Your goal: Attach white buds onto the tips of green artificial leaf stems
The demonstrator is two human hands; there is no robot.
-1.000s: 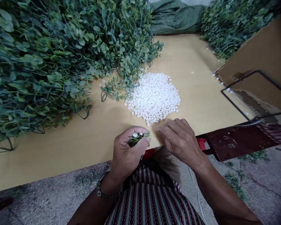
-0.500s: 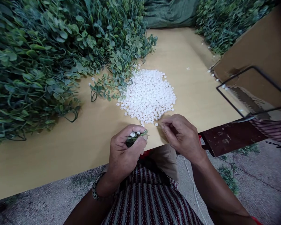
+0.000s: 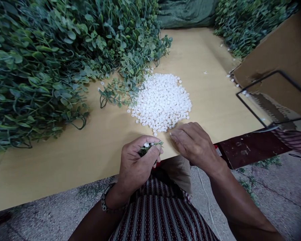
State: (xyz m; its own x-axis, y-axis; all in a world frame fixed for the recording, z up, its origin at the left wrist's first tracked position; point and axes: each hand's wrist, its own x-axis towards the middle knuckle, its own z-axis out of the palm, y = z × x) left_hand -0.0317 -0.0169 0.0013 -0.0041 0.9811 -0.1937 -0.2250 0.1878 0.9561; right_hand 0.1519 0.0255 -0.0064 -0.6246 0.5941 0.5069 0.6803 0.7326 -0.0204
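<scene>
My left hand [image 3: 137, 162] is closed around a green artificial sprig [image 3: 160, 144], mostly hidden in the palm; its leaf tip sticks out by the thumb. Two small white pieces [image 3: 146, 145] show on the sprig between thumb and forefinger. My right hand [image 3: 194, 144] is pinched, thumb against forefinger, with a small white bead [image 3: 171, 134] just showing at the fingertips. It hovers at the near right edge of a heap of white beads [image 3: 163, 100] on the table [image 3: 90, 160].
A big mass of artificial greenery [image 3: 40, 67] covers the table's left and back. More greenery [image 3: 253, 26] lies at the back right beside a cardboard box [image 3: 283, 53]. A black wire frame [image 3: 253, 110] juts over the right edge. Loose beads lie near the box.
My right fingers have closed on a bead that lay apart at the heap's near edge; that spot is bare now. The left hand still holds the sprig. The view has shifted slightly.
</scene>
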